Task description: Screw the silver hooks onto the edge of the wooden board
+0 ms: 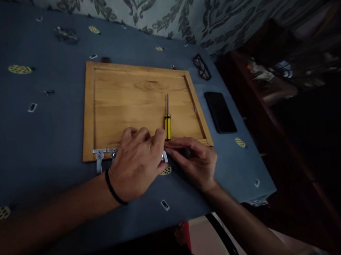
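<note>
A framed wooden panel (pixel 143 102) lies flat on the cloth-covered table. A metal hinge (pixel 99 156) sits at the left of its near edge, with a second hinge (pixel 112 153) beside it, partly covered by my left hand (pixel 137 163). That hand is curled over the near edge, its thumb and fingers around another metal hinge (pixel 164 157). My right hand (pixel 197 161) meets it from the right with thumb and forefinger pinched together at this hinge; what is between those fingertips is hidden. A yellow-and-black screwdriver (pixel 168 121) rests on the panel just beyond my fingers.
To the right of the panel are a black phone (pixel 220 112) and eyeglasses (pixel 201 66). Small screws (pixel 49 92) lie at left, and a clear bundle of small parts (pixel 67 35) is farther back. A patterned curtain (pixel 170 6) borders the table's far side.
</note>
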A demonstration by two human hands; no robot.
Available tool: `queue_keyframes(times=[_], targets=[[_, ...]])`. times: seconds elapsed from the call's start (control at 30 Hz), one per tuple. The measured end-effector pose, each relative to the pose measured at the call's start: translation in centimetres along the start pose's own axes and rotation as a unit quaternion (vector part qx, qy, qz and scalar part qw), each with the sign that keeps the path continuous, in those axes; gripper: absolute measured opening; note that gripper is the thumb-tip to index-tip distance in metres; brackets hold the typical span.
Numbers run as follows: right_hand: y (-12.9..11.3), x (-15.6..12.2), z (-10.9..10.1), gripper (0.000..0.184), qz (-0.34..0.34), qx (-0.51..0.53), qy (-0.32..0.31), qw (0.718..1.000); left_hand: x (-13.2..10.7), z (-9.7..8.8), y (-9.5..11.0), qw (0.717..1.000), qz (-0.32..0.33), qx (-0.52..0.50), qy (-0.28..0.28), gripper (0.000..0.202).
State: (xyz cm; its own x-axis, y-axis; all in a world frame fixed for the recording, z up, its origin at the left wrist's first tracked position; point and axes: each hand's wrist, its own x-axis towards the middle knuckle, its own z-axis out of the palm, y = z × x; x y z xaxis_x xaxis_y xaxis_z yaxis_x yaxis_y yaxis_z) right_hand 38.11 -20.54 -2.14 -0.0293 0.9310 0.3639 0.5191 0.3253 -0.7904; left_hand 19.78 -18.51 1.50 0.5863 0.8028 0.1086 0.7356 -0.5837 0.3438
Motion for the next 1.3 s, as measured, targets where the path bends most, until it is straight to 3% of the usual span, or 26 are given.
queue_keyframes(times=[0.2,0.57,0.83,1.07,1.3], targets=[[-0.1,0.0,-0.1,0.01,0.008,-0.035,-0.015,0.999,0.1,0.1,0.0,1.0,0.005,0.01,0.01,0.043],[-0.5,-0.2,-0.4,0.013,-0.098,-0.134,-0.05,0.985,0.1,0.1,0.1,0.999,0.013,0.023,0.042,0.042],[-0.1,-0.2,-0.9,0.024,-0.074,-0.094,-0.076,0.99,0.1,0.3,-0.1,0.997,0.03,0.025,0.068,0.048],[0.5,-0.4,-1.1,0.023,-0.069,-0.12,-0.061,0.989,-0.1,0.4,-0.1,0.998,0.029,0.019,0.06,0.045],[0.6,-0.2,-1.5,0.019,-0.077,-0.112,-0.087,0.987,0.1,0.5,-0.1,0.998,0.025,0.021,0.054,0.043]])
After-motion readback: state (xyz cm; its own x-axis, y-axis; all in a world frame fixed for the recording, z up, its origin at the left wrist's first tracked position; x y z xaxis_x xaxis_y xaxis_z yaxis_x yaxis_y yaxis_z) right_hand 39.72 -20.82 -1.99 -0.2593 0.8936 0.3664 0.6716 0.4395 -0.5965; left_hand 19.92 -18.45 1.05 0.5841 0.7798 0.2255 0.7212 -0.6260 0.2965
